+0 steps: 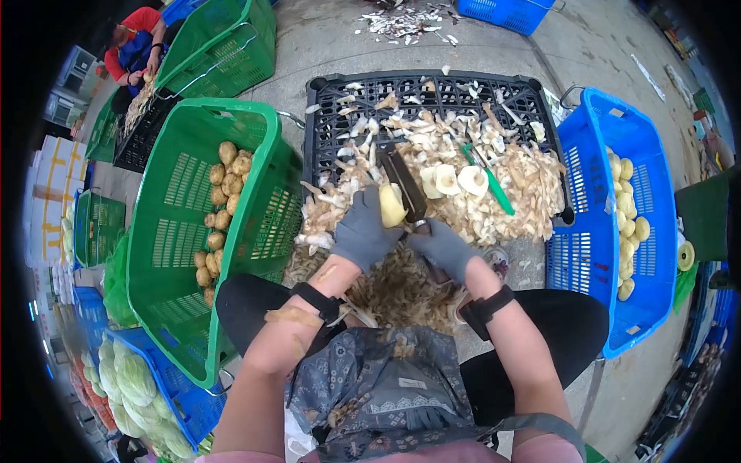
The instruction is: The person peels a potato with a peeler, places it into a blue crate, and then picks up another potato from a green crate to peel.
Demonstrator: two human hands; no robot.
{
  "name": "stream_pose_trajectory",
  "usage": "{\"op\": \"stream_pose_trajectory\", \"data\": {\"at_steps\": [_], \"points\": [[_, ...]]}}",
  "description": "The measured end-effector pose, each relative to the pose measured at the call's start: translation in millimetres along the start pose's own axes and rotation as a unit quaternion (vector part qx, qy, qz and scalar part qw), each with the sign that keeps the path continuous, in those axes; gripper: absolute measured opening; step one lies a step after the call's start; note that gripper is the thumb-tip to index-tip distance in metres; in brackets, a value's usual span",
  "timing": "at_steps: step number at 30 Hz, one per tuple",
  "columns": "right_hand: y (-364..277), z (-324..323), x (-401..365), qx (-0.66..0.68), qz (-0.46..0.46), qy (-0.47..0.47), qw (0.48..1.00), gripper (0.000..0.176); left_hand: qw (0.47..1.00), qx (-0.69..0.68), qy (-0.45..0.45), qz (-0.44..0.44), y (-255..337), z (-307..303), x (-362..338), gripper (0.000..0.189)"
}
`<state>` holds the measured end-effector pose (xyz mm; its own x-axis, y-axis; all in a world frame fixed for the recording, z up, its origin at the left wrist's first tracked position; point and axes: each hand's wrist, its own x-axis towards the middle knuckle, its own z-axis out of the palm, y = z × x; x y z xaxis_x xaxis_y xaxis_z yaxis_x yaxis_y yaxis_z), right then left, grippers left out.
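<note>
My left hand (363, 228), in a grey glove, is closed around a pale, mostly peeled potato (393, 205). Right beside the potato is a broad dark-bladed knife (403, 182). Its handle end is in the gloved fingers of my right hand (444, 248), which are closed on it. Both hands are close together over the near edge of a heap of peelings (517, 174). Pale round potato pieces (472, 180) lie on the heap, just past the blade. A green-handled peeler (500, 190) rests to their right.
A black crate (432, 76) lies under the peelings. At left stands a green basket (174, 174) with unpeeled potatoes (229, 184); at right, a blue basket (575, 231) with peeled ones (624, 202). Another person (143, 46) sits at far left. Cabbages (133, 378) are at lower left.
</note>
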<state>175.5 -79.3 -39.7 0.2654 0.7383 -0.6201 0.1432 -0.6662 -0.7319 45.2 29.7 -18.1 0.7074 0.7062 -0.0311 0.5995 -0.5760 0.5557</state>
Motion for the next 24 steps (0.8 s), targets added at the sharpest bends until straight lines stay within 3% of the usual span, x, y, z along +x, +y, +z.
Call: {"op": "stream_pose_trajectory", "data": {"at_steps": [1,4,5,7,8,10,11,16,24], "points": [[6.8,-2.2,3.8,0.182,0.036,-0.080,0.979,0.042,0.999,-0.022,-0.020,-0.029,-0.9,-2.5,1.6,0.069],[11.2,2.4,1.0,0.308,-0.023,-0.024,0.951,0.036,0.994,-0.104,0.019,0.029,-19.6,-1.7,2.5,0.070],[10.0,1.2,-3.8,0.310,-0.022,-0.023,0.950,0.036,0.995,-0.096,0.001,0.010,-24.1,-1.9,0.2,0.069],[-14.5,-4.8,-28.5,0.115,-0.081,0.089,0.986,0.038,0.994,-0.103,0.003,0.029,-28.3,0.1,-2.3,0.068],[-16.6,-2.4,-31.4,0.117,-0.080,0.091,0.986,0.038,0.993,-0.111,0.007,0.049,-31.1,1.9,-1.7,0.067],[-23.1,3.8,-37.5,-0.036,-0.140,0.111,0.983,0.031,0.991,-0.119,0.006,0.057,-32.0,6.5,0.5,0.068],[-29.9,5.5,-40.9,-0.068,-0.122,0.090,0.986,0.026,0.993,-0.105,0.004,0.048,-32.1,7.9,0.2,0.071],[-32.1,13.8,-35.8,-0.120,-0.096,0.062,0.986,0.025,0.994,-0.104,0.013,0.017,-44.0,18.7,1.2,0.082],[-28.7,14.7,-22.3,-0.172,-0.072,0.072,0.980,0.025,0.995,-0.092,0.039,0.015,-32.7,19.1,-0.7,0.082]]}}
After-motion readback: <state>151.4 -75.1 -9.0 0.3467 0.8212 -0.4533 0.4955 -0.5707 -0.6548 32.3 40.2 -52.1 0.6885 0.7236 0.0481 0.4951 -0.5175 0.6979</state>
